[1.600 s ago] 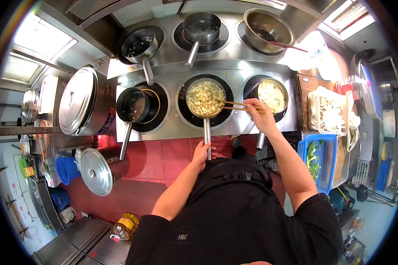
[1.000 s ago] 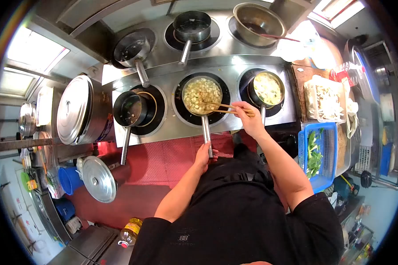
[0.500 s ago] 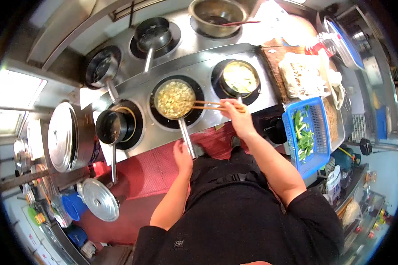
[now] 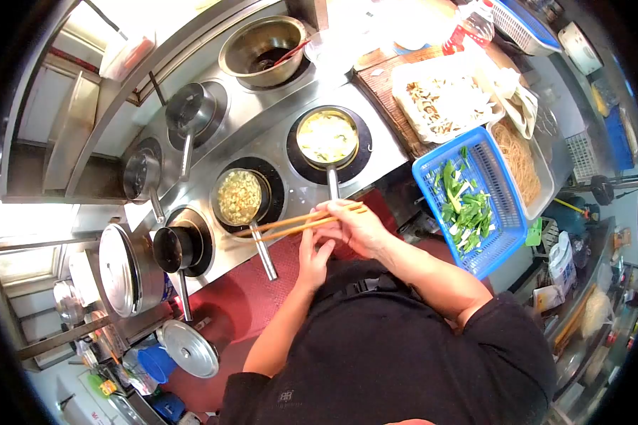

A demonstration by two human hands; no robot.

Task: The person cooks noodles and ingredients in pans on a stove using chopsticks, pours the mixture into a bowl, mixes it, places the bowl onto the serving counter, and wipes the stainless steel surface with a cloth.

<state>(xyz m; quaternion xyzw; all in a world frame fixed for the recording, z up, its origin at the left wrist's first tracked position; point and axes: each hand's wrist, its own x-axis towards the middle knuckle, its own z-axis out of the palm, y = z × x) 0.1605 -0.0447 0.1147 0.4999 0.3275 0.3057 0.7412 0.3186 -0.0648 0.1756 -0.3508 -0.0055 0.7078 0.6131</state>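
The right hand (image 4: pixel 347 227) has its fingers clamped on a pair of chopsticks (image 4: pixel 283 223) near their rear end. The left hand (image 4: pixel 313 262) is just beside it, fingers loosely spread and raised toward the sticks from below; nothing is seen in its grip, and whether a fingertip touches the wood cannot be told.

The chopsticks are the thing in use, held above the front edge of the stove (image 4: pixel 388 142). Their long axis runs sideways and slightly slanted: rear ends at the right hand, tips to the person's left and a little nearer the person. The two sticks spread slightly toward the tips, which are blurred by the near rim of the middle pan (image 4: pixel 265 200), apparently outside its chopped food (image 4: pixel 239 197). They cross over the pan's handle (image 4: pixel 265 258), which points back toward the person and is in neither hand.

The step looks like cooking the food in this pan, with the sticks between touches. A further stir would call for the tips over the rim and the left hand around the handle.

Farther right, a second pan (image 4: pixel 333 180) holds yellowish food; beyond it stands a blue basket (image 4: pixel 507 227) of greens (image 4: pixel 461 205).
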